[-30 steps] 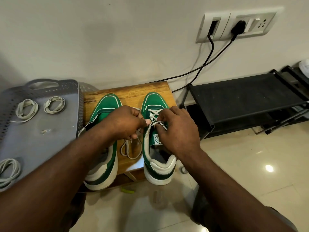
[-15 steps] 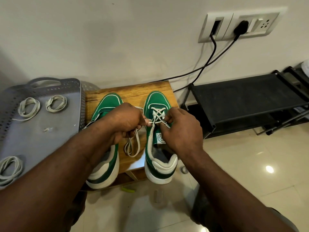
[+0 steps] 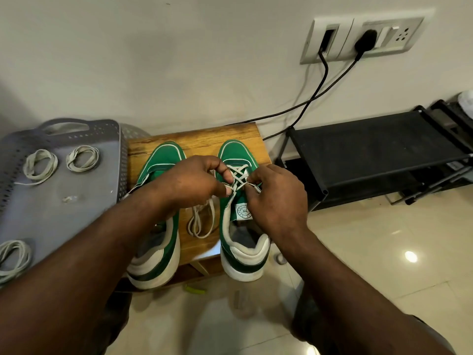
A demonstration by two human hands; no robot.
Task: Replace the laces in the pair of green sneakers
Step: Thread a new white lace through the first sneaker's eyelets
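Note:
Two green sneakers with white soles stand side by side on a small wooden stool (image 3: 197,135), toes toward the wall. The right sneaker (image 3: 243,242) carries a white lace (image 3: 238,172) crossed through its front eyelets. My left hand (image 3: 194,183) pinches one part of that lace at the shoe's left side. My right hand (image 3: 279,198) pinches the lace at the right side, over the tongue. A loose loop of the lace (image 3: 202,221) hangs between the shoes. My left forearm covers much of the left sneaker (image 3: 158,262).
A grey perforated tray (image 3: 76,208) at the left holds three coiled white laces (image 3: 41,163). A black shoe rack (image 3: 378,152) stands to the right. Two black cables (image 3: 320,90) run from the wall socket (image 3: 358,39) down behind the stool. Glossy tiled floor lies below.
Both hands have shifted slightly toward the toe of the right sneaker, still on the lace. The hanging loop between the shoes has moved with them.

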